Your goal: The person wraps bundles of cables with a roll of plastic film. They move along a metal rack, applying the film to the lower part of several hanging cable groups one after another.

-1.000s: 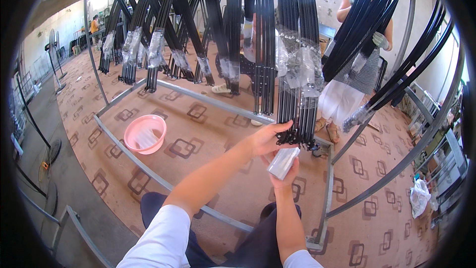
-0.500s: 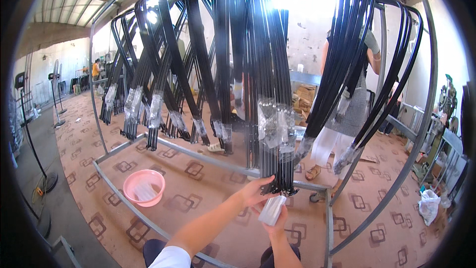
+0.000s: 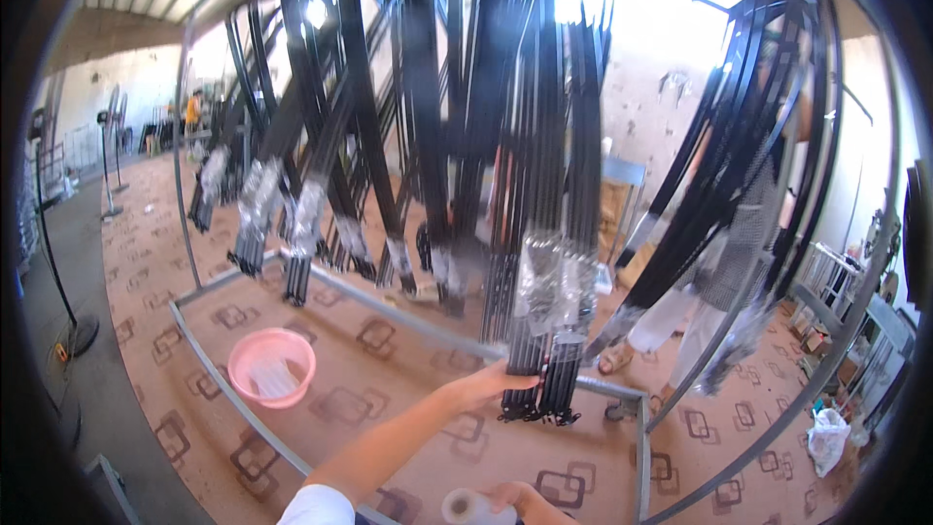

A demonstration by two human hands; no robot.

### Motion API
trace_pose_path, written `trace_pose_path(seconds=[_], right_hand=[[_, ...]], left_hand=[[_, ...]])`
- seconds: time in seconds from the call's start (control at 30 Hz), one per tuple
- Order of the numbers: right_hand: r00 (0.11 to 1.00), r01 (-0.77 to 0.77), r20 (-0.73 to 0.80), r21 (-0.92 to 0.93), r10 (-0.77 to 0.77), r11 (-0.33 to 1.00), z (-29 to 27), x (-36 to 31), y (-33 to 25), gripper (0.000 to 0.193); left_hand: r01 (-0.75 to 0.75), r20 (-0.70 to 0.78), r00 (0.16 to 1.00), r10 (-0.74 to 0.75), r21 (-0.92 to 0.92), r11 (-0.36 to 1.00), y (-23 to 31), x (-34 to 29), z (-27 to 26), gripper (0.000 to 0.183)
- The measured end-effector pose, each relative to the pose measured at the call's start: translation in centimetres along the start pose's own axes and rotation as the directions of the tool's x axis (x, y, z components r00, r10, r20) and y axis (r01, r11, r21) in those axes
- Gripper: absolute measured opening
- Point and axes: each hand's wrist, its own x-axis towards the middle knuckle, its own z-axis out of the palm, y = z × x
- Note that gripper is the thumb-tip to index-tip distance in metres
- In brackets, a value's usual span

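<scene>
- The left hand (image 3: 494, 382) is partly closed at the lower end of a hanging bundle of black tubes (image 3: 527, 345), its thumb across the front; how far the other fingers wrap around behind cannot be told.
- The right hand (image 3: 517, 500), near the lower edge, is curled around a roll of clear film (image 3: 476, 507), whose round end faces up and to the left; its fingers are only partly in view.
- The roll is below the bundle and apart from it.
- Crinkled clear wrapping (image 3: 552, 277) surrounds the bundle just above the left hand, with the dark tube ends showing below.
- More black bundles hang to either side, several wrapped near their lower ends.
- A pink basin (image 3: 292, 346) with pale, translucent pieces inside sits on the patterned floor (image 3: 335, 418), within the grey metal base frame (image 3: 216, 365).
- Behind the right-hand bundles stands a person in a checked garment (image 3: 748, 233), partly hidden.
</scene>
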Motion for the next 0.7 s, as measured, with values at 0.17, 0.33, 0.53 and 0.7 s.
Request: trace_pose_path(seconds=[0.17, 0.33, 0.53, 0.7], right_hand=[[0.943, -0.317, 0.154, 0.136, 0.296, 0.939, 0.3, 5.7, 0.7, 0.058], [0.812, -0.580, -0.230, -0.405, 0.536, 0.706, 5.0, 9.8, -3.6, 0.066], [0.961, -0.243, -0.263, -0.661, 0.084, 0.710, 23.8, 6.2, -22.0, 0.075], [0.529, -0.015, -0.175, -0.980, -0.831, 0.197, 33.8, 6.6, -40.2, 0.074]], left_hand=[[-0.091, -0.008, 0.995, 0.095, 0.231, 0.969, -4.0, 2.1, -4.0, 0.028], [-0.060, 0.081, 0.997, 0.022, 0.498, 0.865, -0.7, -0.3, -4.9, 0.027], [0.086, -0.479, 0.774, 0.414, 0.728, 0.680, 18.6, -3.2, -10.8, 0.025], [-0.326, -0.234, 0.389, 0.891, 0.870, 0.370, 37.0, -0.2, -16.0, 0.052]])
